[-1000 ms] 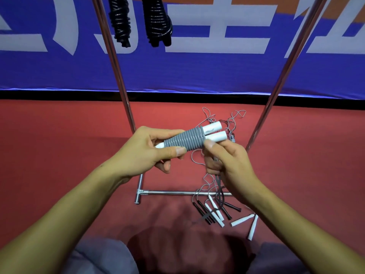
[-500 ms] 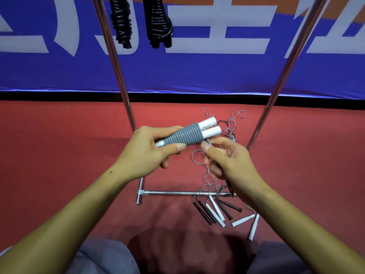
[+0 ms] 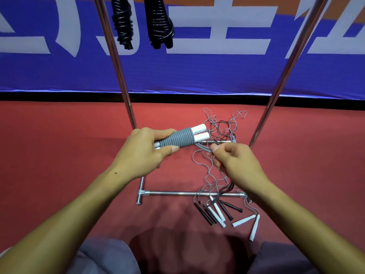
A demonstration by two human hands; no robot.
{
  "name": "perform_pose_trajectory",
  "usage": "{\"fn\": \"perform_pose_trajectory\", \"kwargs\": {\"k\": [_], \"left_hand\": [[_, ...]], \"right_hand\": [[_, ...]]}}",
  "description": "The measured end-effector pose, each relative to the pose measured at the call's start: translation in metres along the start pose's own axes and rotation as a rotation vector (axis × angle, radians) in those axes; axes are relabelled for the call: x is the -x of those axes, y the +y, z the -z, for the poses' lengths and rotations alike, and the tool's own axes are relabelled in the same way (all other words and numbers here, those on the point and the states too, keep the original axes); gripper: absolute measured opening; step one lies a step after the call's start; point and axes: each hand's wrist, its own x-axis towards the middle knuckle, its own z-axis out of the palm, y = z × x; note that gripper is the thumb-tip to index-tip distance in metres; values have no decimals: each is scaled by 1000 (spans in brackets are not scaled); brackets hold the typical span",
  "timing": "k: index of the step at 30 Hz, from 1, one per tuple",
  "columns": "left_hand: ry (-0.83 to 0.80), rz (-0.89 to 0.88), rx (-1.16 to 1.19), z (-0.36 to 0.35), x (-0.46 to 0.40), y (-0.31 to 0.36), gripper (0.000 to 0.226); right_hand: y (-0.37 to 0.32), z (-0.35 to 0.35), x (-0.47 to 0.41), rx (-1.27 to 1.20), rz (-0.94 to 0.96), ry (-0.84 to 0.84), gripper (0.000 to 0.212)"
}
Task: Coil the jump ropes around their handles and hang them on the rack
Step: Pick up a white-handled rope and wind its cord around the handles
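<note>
My left hand (image 3: pixel 145 153) grips a pair of white handles (image 3: pixel 199 132) held side by side, with grey rope (image 3: pixel 176 138) coiled tightly round them. Just to the right, my right hand (image 3: pixel 235 163) pinches the free grey rope end (image 3: pixel 204 149) that leaves the coil. Two coiled black jump ropes (image 3: pixel 122 22) (image 3: pixel 161 22) hang from the top of the metal rack (image 3: pixel 118 66). A tangle of loose ropes (image 3: pixel 221 131) with black and white handles (image 3: pixel 217 212) lies on the red floor at the rack's base.
The rack's two slanted chrome posts (image 3: pixel 286 66) rise on either side of my hands, and its base bar (image 3: pixel 173 193) lies on the red floor (image 3: pixel 59 145). A blue banner (image 3: pixel 197 76) covers the wall behind. My grey-clad knees (image 3: pixel 106 258) show at the bottom.
My right hand has come off the coil and drawn down and to the right, pulling the rope end out. The left hand tilted the bundle slightly upward.
</note>
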Motion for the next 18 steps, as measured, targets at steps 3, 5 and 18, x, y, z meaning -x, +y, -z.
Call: {"fn": "perform_pose_trajectory", "kwargs": {"k": [3,5,18], "left_hand": [[-50,11,-66,-3,0,-1,39],[-107,-6,-87,-4,0,-1,34],[-549,0,-78,8,-1,-3,30]], "right_hand": [[-4,1,0,29,-85,-31,37],[-7,2,2,234,3,-32,24],[1,15,7,846,556,-145,29]]}}
